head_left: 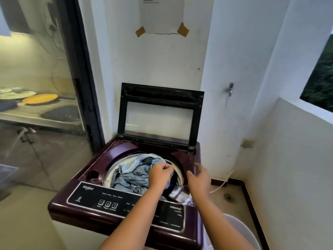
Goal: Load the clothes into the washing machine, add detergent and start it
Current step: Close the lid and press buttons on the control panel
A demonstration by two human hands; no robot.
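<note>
At the bottom right of the frame, nearest me, I see the curved rim of a white basket [239, 230] beside the washing machine [72, 208], a maroon top-loader. Both bare forearms reach up from the bottom edge across its dark control panel [126, 206].

The left hand [160, 173] sits at the centre of the frame, over the right part of the drum opening. Its fingers [166, 167] are curled tight into a fist that bunches up a fold of the clothes [133, 175]. The right hand [199, 179] hangs just beside it, over the right rim of the drum. It is open and holds nothing, with its fingers spread. I cannot tell whether it touches the rim.

The clothes are in the drum, a crumpled heap of pale blue and white fabric piled up to the opening, with a darker blue piece under the left hand.

Behind the drum the lid [158, 116] stands upright, a black frame around a clear pane, leaning back to the white wall. A white hose [225, 183] runs along the floor right of the machine, below a wall socket [247, 143]; a metal tap [230, 89] is mounted higher up. A paper notice [162, 15] is taped to the wall at the top centre. At the left of the frame a glass door [45, 141] shows a yellow plate [40, 98] on a rack beyond it.
</note>
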